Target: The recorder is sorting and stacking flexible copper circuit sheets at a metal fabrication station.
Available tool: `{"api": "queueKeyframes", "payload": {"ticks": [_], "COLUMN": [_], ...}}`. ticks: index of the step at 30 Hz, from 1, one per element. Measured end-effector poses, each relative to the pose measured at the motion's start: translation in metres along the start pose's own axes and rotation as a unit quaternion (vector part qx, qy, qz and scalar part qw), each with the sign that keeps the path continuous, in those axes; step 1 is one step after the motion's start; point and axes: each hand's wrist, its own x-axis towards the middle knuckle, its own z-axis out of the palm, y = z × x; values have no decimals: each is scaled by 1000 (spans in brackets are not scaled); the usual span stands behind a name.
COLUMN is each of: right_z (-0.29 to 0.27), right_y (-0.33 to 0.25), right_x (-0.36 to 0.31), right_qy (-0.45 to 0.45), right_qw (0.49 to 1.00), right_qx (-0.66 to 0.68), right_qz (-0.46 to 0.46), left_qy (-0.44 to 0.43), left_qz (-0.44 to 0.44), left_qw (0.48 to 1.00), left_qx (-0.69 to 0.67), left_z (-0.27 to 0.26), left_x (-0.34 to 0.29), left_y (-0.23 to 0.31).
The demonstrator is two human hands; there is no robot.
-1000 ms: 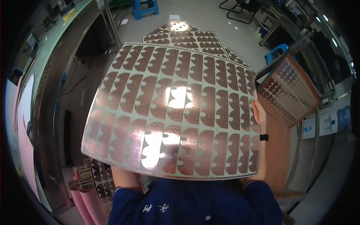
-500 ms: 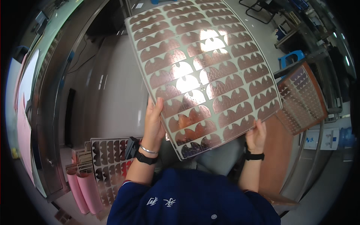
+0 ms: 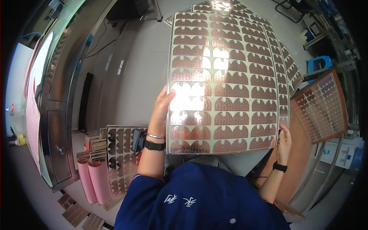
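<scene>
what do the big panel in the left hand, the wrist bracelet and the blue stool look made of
Panel: copper-toned metal shapes, it seems, on a pale board, perhaps plastic or laminate; glossy, given the white glare.
Bracelet: probably polished metal, silvery with bright highlights.
Stool: likely moulded plastic, from its even blue colour; finish too small to judge.

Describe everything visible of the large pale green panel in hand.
The large rectangular pale green panel bears three columns of glossy, metallic looking coppery scalloped shapes, with glare toward its left. The left hand grips its left edge; the right hand is at its lower right corner, contact unclear. It overlaps similar panels.
</scene>
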Motion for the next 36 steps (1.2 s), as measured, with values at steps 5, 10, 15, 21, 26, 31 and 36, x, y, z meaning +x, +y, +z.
{"api": "queueKeyframes", "payload": {"ticks": [5, 10, 15, 21, 26, 31, 36], "right_z": [-8, -11, 1, -6, 10, 13, 6], "right_y": [13, 20, 9, 20, 3, -3, -17], "right_x": [9, 13, 10, 14, 6, 12, 22], "right_qy": [3, 10, 21, 30, 43, 58, 18], "right_qw": [999, 998, 994, 997, 996, 993, 999], "right_qx": [-39, -47, -82, -59, -68, -71, -7], "right_qz": [-37, -44, -69, -26, -41, -70, -30], "left_qy": [-2, -20, -14, -19, -31, -38, -60], "left_qz": [-9, -17, 37, 45, 66, 109, 107], "left_qw": [1000, 999, 995, 994, 990, 987, 989], "left_qx": [-10, -38, 87, 101, 119, 112, 80], "left_z": [2, -1, -8, 4, 7, 0, -1], "left_x": [-1, -1, 0, -11, -10, 2, 19], "left_y": [1, 1, -5, 6, 16, 21, 31]}}
